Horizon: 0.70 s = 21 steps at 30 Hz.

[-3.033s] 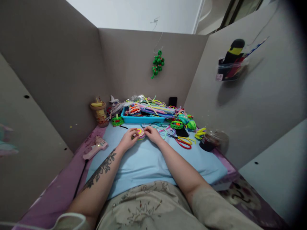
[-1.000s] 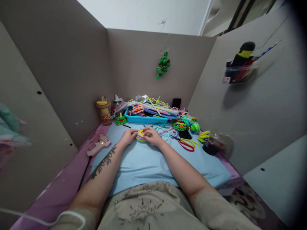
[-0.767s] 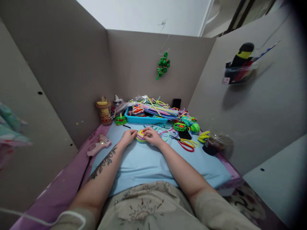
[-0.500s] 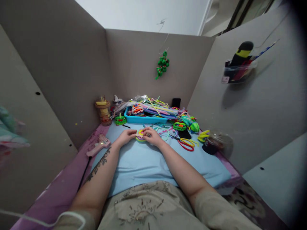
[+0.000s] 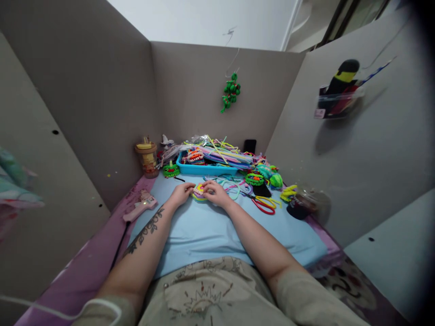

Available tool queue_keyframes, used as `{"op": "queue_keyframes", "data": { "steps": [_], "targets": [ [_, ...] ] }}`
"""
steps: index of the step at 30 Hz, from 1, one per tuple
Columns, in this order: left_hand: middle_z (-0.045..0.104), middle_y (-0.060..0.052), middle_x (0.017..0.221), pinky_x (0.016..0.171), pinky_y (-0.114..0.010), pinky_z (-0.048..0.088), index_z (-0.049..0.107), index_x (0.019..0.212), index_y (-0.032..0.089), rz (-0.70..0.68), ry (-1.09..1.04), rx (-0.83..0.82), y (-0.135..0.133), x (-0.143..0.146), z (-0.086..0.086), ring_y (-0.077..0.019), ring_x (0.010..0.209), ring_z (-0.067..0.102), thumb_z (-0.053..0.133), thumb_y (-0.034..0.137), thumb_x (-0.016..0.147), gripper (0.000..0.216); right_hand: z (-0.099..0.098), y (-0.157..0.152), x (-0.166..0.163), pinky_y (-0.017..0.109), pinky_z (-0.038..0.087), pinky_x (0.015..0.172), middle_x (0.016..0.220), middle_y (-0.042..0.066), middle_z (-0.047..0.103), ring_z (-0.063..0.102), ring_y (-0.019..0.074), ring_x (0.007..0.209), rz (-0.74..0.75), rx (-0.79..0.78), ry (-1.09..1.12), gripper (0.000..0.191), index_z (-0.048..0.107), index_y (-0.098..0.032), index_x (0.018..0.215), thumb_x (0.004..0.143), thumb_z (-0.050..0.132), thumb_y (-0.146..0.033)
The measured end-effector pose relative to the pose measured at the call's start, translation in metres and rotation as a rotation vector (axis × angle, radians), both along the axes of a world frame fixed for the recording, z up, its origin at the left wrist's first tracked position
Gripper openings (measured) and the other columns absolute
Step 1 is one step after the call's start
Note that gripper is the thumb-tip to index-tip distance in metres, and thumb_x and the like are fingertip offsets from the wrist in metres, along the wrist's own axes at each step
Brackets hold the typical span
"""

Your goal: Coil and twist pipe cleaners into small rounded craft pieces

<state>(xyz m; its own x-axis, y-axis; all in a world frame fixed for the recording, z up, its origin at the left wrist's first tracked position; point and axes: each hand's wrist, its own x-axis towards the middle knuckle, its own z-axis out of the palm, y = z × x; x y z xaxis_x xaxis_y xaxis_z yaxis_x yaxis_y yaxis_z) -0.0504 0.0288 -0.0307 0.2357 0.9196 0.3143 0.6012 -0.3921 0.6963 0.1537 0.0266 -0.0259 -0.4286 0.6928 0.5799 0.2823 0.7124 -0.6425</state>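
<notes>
Between my hands, over the blue cloth (image 5: 204,231), is a small round pipe-cleaner piece (image 5: 199,195) in pink, yellow, purple and green. My left hand (image 5: 182,194) grips its left edge with thumb and fingertips pressed together. On its right side my right hand (image 5: 216,193) is closed, fingers bent and pinching the piece. The fingers cover parts of both edges. Loose pipe cleaners (image 5: 234,190) in teal and purple lie just beyond my right hand.
A blue tray (image 5: 207,170) heaped with pipe cleaners stands behind. To the right lie scissors (image 5: 265,206) with red and yellow handles and a dark lidded container (image 5: 299,206). At left are a pink glue gun (image 5: 140,207) and a cup (image 5: 147,158). Grey panels (image 5: 210,68) enclose the table.
My left hand and forearm have shifted slightly to the right and turned a little. The right hand and the piece stay almost where they were.
</notes>
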Motion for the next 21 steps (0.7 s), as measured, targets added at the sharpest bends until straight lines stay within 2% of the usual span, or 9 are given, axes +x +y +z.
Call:
{"op": "queue_keyframes", "data": {
  "steps": [3, 6, 10, 13, 17, 21],
  "targets": [
    [0.069, -0.009, 0.105, 0.087, -0.036, 0.047, 0.067, 0.103, 0.015, -0.068, 0.010, -0.036, -0.002, -0.005, 0.004, -0.0233, 0.096, 0.062, 0.048, 0.025, 0.080, 0.032, 0.000, -0.001, 0.000, 0.034, 0.045, 0.087, 0.098, 0.007, 0.058, 0.058, 0.0196, 0.097, 0.008, 0.008, 0.013, 0.004, 0.064, -0.018, 0.071, 0.071, 0.059, -0.018],
    [0.065, -0.010, 0.114, 0.093, -0.037, 0.045, 0.063, 0.111, 0.014, -0.080, 0.048, 0.042, -0.004, -0.006, 0.004, -0.0233, 0.104, 0.060, 0.046, 0.020, 0.080, 0.037, 0.000, -0.001, -0.001, 0.035, 0.045, 0.088, 0.098, 0.006, 0.058, 0.058, 0.0201, 0.097, 0.011, 0.012, 0.012, 0.004, 0.064, -0.018, 0.071, 0.071, 0.059, -0.018],
    [0.057, -0.008, 0.127, 0.101, -0.039, 0.039, 0.054, 0.124, 0.016, -0.159, 0.095, 0.191, -0.004, 0.000, -0.003, -0.0224, 0.116, 0.052, 0.044, 0.013, 0.078, 0.047, 0.000, -0.001, 0.000, 0.036, 0.044, 0.090, 0.099, 0.006, 0.059, 0.057, 0.0207, 0.098, 0.011, 0.007, -0.010, 0.004, 0.063, -0.019, 0.071, 0.071, 0.059, -0.019],
    [0.051, -0.008, 0.134, 0.104, -0.039, 0.036, 0.048, 0.130, 0.016, -0.227, 0.075, 0.183, -0.002, 0.006, -0.011, -0.0226, 0.121, 0.048, 0.044, 0.012, 0.077, 0.053, 0.000, 0.000, 0.000, 0.036, 0.043, 0.091, 0.099, 0.006, 0.059, 0.056, 0.0210, 0.100, 0.008, 0.009, -0.008, 0.004, 0.063, -0.019, 0.070, 0.070, 0.060, -0.019],
    [0.049, -0.010, 0.136, 0.104, -0.039, 0.036, 0.045, 0.132, 0.014, -0.159, 0.038, 0.120, 0.000, 0.007, -0.014, -0.0236, 0.121, 0.049, 0.045, 0.012, 0.078, 0.054, 0.000, 0.000, 0.000, 0.035, 0.044, 0.088, 0.099, 0.006, 0.059, 0.056, 0.0200, 0.097, 0.009, 0.005, -0.017, 0.004, 0.063, -0.019, 0.071, 0.071, 0.059, -0.019],
    [0.058, -0.010, 0.127, 0.098, -0.036, 0.042, 0.048, 0.128, 0.014, -0.087, 0.040, 0.111, 0.003, 0.006, -0.011, -0.0219, 0.114, 0.055, 0.042, 0.012, 0.080, 0.048, 0.001, -0.001, -0.001, 0.035, 0.044, 0.087, 0.097, 0.006, 0.059, 0.057, 0.0197, 0.095, 0.017, 0.010, -0.017, 0.004, 0.063, -0.019, 0.070, 0.071, 0.059, -0.019]
  ]
}}
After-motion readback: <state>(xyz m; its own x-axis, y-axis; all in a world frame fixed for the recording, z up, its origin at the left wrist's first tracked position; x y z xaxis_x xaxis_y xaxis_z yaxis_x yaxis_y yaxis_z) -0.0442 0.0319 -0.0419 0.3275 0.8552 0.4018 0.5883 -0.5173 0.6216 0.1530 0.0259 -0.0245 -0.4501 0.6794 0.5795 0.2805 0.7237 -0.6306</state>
